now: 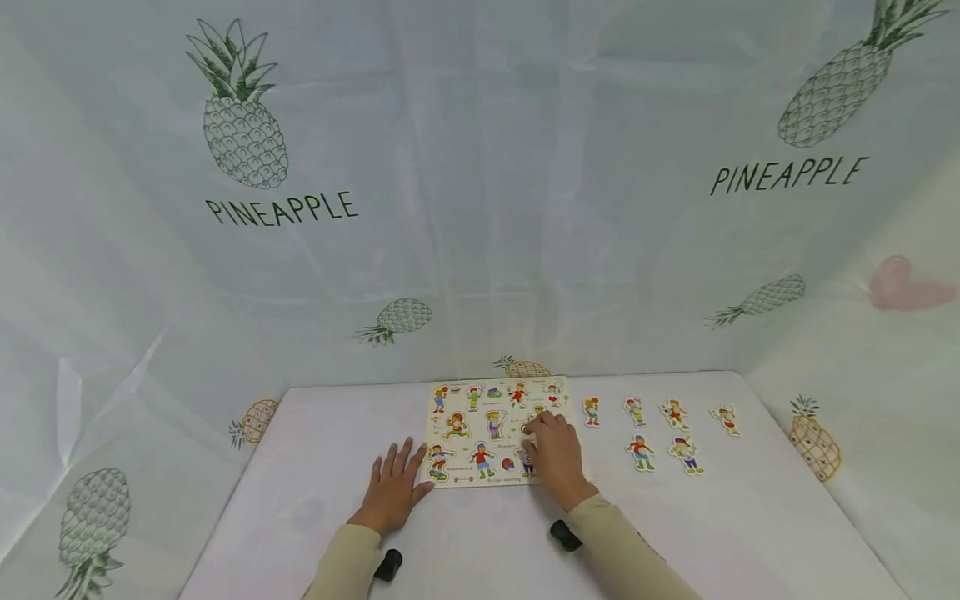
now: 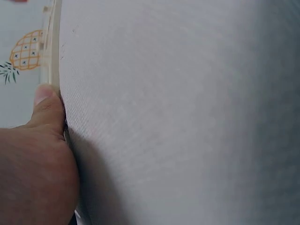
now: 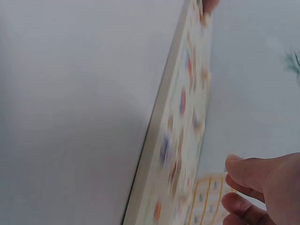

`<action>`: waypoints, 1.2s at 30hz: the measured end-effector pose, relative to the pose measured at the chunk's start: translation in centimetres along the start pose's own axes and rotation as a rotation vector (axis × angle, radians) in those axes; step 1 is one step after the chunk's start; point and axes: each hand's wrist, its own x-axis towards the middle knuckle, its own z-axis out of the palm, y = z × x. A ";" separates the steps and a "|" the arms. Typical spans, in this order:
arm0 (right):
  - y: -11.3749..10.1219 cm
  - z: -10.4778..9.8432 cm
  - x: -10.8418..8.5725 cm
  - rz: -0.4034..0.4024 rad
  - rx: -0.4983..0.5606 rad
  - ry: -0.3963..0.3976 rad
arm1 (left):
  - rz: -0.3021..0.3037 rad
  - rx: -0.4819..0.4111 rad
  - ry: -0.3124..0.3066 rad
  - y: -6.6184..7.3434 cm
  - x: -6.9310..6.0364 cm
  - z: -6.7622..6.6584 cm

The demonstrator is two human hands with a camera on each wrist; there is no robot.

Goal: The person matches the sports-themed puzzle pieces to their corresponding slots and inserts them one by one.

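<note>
A pale wooden puzzle board (image 1: pixel 467 448) with colourful sports figures lies flat on the table. My left hand (image 1: pixel 392 487) rests palm down at its lower left corner, fingers spread; in the left wrist view the thumb (image 2: pixel 48 105) touches the board's edge. Over the board's right part is my right hand (image 1: pixel 557 454), its fingers bent near a figure (image 1: pixel 538 410) in the middle row. The right wrist view shows that thumb (image 3: pixel 246 171) and the fingertips loosely curved above the board, with no piece visible between them. The hand covers some figures in the head view.
Several loose figure pieces lie right of the board, among them a red-shirted one (image 1: pixel 641 452), one in purple trousers (image 1: pixel 686 455) and one with a ball (image 1: pixel 674 413). A pineapple-print sheet (image 1: pixel 510 250) hangs behind the white table (image 1: pixel 480 550).
</note>
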 end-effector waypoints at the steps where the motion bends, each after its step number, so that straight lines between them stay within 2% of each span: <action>1: 0.6 -0.4 -0.1 0.016 0.002 0.004 | 0.001 0.001 0.002 0.0 0.0 0.0; 9: 5.2 -3.6 -1.4 0.109 0.003 0.019 | 0.006 0.018 0.005 -0.5 -0.3 0.4; 17: 9.6 -5.3 -3.0 0.186 -0.051 -0.006 | 0.021 0.003 0.008 -0.6 -0.3 0.4; 21: 11.3 -6.1 -3.5 0.196 -0.082 0.001 | 0.013 0.003 0.007 -0.5 -0.1 0.4; 26: 12.8 -7.2 -4.0 0.196 -0.104 0.003 | 0.006 0.002 0.000 -0.5 0.0 0.4; 32: 13.7 -7.8 -4.5 0.272 -0.124 -0.085 | 0.011 0.006 -0.001 -0.5 0.0 0.4; 36: 14.0 -7.8 -4.6 0.289 -0.125 -0.111 | 0.006 0.018 0.001 -0.5 0.0 0.4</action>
